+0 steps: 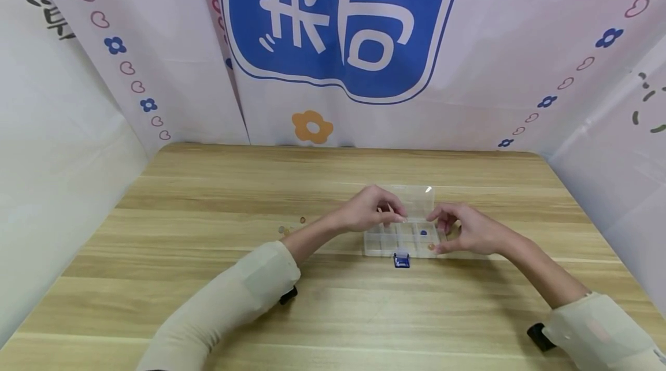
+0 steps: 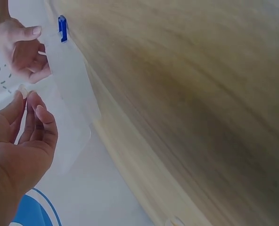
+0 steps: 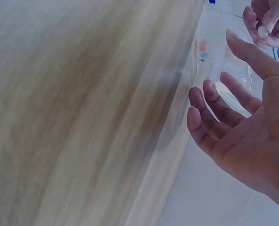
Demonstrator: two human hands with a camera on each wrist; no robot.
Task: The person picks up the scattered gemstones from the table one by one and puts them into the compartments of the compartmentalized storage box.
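A clear plastic compartment box (image 1: 382, 247) stands on the table, its lid (image 1: 416, 200) raised at the back and a blue latch (image 1: 402, 260) at the front. Over the box, my left hand (image 1: 376, 209) pinches a small pale round piece (image 2: 22, 91) between thumb and fingertips. A dark blue piece (image 1: 424, 233) lies in a right-hand compartment, and an orange piece (image 1: 431, 247) shows near the front right corner. At the box's right side, my right hand (image 1: 470, 231) has its fingers spread and loosely bent (image 3: 257, 122), with nothing between them.
Several small loose pieces (image 1: 281, 229) lie on the wooden table (image 1: 333, 313) left of the box, close to the left forearm. Behind the table hangs a white printed cloth (image 1: 270, 111), with more pale cloth along both sides.
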